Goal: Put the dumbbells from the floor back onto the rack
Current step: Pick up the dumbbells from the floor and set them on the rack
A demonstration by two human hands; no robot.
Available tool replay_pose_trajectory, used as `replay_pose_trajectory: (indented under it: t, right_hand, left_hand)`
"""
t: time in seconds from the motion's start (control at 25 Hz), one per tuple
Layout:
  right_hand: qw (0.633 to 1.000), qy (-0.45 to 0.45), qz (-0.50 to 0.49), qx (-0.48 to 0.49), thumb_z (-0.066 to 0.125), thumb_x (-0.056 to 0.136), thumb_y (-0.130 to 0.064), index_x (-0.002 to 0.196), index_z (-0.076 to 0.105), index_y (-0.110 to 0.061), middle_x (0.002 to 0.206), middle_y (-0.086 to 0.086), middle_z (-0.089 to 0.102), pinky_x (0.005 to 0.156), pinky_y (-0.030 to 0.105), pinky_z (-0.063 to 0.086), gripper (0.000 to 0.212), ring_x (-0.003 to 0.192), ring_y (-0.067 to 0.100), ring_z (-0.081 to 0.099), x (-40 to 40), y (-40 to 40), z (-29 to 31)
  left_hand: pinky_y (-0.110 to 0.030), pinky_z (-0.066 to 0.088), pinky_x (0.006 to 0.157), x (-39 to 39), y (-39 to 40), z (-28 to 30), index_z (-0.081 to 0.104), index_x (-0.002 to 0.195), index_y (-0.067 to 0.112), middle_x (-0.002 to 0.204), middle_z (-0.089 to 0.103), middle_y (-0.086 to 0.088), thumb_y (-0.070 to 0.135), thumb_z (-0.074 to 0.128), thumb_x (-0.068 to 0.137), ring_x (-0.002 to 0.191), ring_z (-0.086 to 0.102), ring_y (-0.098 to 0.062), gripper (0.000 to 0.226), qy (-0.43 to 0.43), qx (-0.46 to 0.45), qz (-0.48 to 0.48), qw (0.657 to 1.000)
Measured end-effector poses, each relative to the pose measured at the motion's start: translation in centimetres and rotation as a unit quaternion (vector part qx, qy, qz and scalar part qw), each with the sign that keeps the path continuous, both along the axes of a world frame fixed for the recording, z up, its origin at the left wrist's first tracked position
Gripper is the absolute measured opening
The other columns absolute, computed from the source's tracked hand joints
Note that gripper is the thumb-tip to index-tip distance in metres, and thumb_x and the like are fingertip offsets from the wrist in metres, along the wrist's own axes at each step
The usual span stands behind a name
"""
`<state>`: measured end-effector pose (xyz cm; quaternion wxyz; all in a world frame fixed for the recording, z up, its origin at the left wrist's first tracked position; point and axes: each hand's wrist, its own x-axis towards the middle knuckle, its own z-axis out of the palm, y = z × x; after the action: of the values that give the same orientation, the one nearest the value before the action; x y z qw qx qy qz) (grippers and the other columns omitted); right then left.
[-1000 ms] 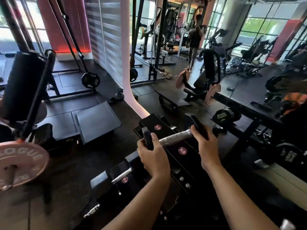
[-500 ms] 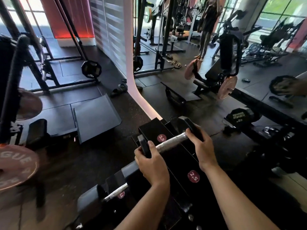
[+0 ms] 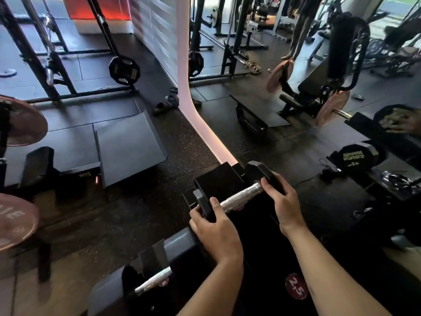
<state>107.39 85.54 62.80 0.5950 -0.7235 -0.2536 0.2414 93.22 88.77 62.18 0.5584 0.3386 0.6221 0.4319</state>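
Note:
A black hex dumbbell (image 3: 241, 196) with a knurled silver handle lies across the far end of the black rack (image 3: 216, 179). My left hand (image 3: 214, 231) grips its near left head. My right hand (image 3: 282, 199) grips its right head. A second dumbbell (image 3: 150, 281) with grey-black heads rests on the rack nearer to me, at lower left. A round red label marked 2.5 (image 3: 296, 286) shows on the rack between my forearms.
A mirror wall with a glowing pink edge (image 3: 189, 106) runs ahead. A grey wedge platform (image 3: 129, 147) lies on the rubber floor to the left. Pink weight plates (image 3: 16, 220) stand at far left. A squat rack (image 3: 57, 65) stands behind.
The view has tipped down and closer. Both hands have kept their hold on the dumbbell heads, which now sit lower over the rack's far end.

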Motion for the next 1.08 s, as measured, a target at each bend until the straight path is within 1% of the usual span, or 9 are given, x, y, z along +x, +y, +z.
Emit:
replay_pose_trajectory:
  t: [0.16, 0.28, 0.44, 0.52, 0.64, 0.76, 0.88, 1.0, 1.08]
  right_hand:
    - [1.0, 0.0, 0.015, -0.004, 0.069, 0.091, -0.031, 0.109, 0.077, -0.027, 0.106, 0.007, 0.077, 0.105, 0.055, 0.049, 0.02, 0.109, 0.03, 0.071, 1.0, 0.7, -0.5]
    - [0.999, 0.002, 0.038, -0.017, 0.068, 0.095, -0.029, 0.11, 0.076, -0.027, 0.106, 0.006, 0.077, 0.105, 0.05, 0.051, 0.017, 0.109, 0.027, 0.071, 1.0, 0.6, -0.1]
    - [0.995, 0.01, 0.066, -0.069, 0.067, 0.095, -0.039, 0.113, 0.076, -0.031, 0.105, -0.005, 0.079, 0.103, 0.036, 0.052, 0.022, 0.108, 0.015, 0.071, 1.0, 0.1, 0.9]
    - [0.992, 0.004, 0.084, -0.091, 0.069, 0.088, -0.055, 0.119, 0.073, -0.038, 0.113, -0.008, 0.077, 0.108, 0.043, 0.049, 0.035, 0.114, 0.015, 0.069, 1.0, -0.5, 1.2]
    - [0.995, 0.003, 0.057, -0.083, 0.069, 0.083, -0.064, 0.137, 0.057, -0.05, 0.131, -0.009, 0.068, 0.11, 0.04, 0.045, 0.057, 0.125, 0.012, 0.062, 0.4, -2.7, 2.8]
    - [0.999, 0.0, 0.031, -0.045, 0.061, 0.088, -0.066, 0.145, 0.048, -0.049, 0.138, -0.011, 0.064, 0.114, 0.039, 0.039, 0.06, 0.131, 0.008, 0.056, -1.2, -5.9, 5.3]
    - [1.0, -0.003, -0.008, -0.017, 0.054, 0.081, -0.081, 0.142, 0.05, -0.054, 0.141, -0.011, 0.061, 0.118, 0.045, 0.036, 0.066, 0.132, 0.007, 0.055, -2.4, -10.4, 8.3]
    - [0.996, -0.027, -0.087, 0.001, 0.048, 0.08, -0.084, 0.14, 0.052, -0.052, 0.14, -0.012, 0.062, 0.119, 0.046, 0.035, 0.068, 0.13, 0.003, 0.056, -2.9, -16.8, 11.1]
    - [0.988, -0.05, -0.148, 0.007, 0.042, 0.087, -0.078, 0.14, 0.05, -0.052, 0.139, -0.013, 0.062, 0.12, 0.047, 0.033, 0.059, 0.13, 0.003, 0.056, -3.3, -22.1, 12.8]
  left_hand:
    - [-0.025, 0.04, 0.077, 0.5, 0.1, -0.7, 0.05, 0.119, 0.019, 0.119, 0.047, 0.002, 0.048, 0.056, 0.099, 0.092, 0.051, -0.002, 0.036, 0.004, -0.002, -0.018, 1.0]
    - [-0.027, 0.047, 0.083, 0.4, 0.2, -1.1, 0.049, 0.117, 0.021, 0.122, 0.051, -0.002, 0.049, 0.062, 0.095, 0.103, 0.057, -0.011, 0.038, -0.031, -0.004, -0.006, 1.0]
    - [-0.03, 0.042, 0.101, -0.5, 0.3, -2.1, 0.041, 0.139, 0.031, 0.142, 0.052, 0.0, 0.071, 0.07, 0.076, 0.13, 0.053, -0.018, 0.081, -0.135, -0.012, -0.056, 0.989]
    - [-0.033, 0.035, 0.103, -1.1, 0.7, -2.5, 0.032, 0.151, 0.038, 0.156, 0.042, -0.002, 0.075, 0.07, 0.07, 0.142, 0.042, -0.022, 0.097, -0.151, -0.025, -0.085, 0.985]
    - [-0.038, 0.031, 0.107, -1.9, 0.2, -0.8, 0.02, 0.158, 0.039, 0.165, 0.025, -0.006, 0.058, 0.073, 0.083, 0.149, 0.031, -0.026, 0.094, -0.141, -0.038, -0.087, 0.985]
    - [-0.054, 0.013, 0.123, -2.6, -1.7, 2.2, 0.015, 0.158, 0.043, 0.169, 0.014, 0.0, 0.071, 0.067, 0.079, 0.157, 0.01, -0.024, 0.099, -0.022, 0.072, -0.126, 0.989]
    - [-0.05, -0.007, 0.125, -2.0, -3.9, 5.7, 0.02, 0.161, 0.036, 0.171, 0.015, 0.002, 0.077, 0.059, 0.077, 0.158, -0.001, -0.013, 0.101, 0.03, 0.196, -0.192, 0.961]
    - [-0.046, -0.006, 0.126, 0.1, -7.5, 8.8, 0.028, 0.16, 0.026, 0.168, 0.024, 0.002, 0.071, 0.06, 0.083, 0.157, 0.005, -0.014, 0.096, 0.014, 0.241, -0.273, 0.931]
    - [-0.049, 0.008, 0.126, 1.3, -11.0, 10.7, 0.032, 0.158, 0.027, 0.165, 0.029, 0.005, 0.076, 0.06, 0.081, 0.156, 0.015, -0.015, 0.095, -0.031, 0.256, -0.343, 0.903]
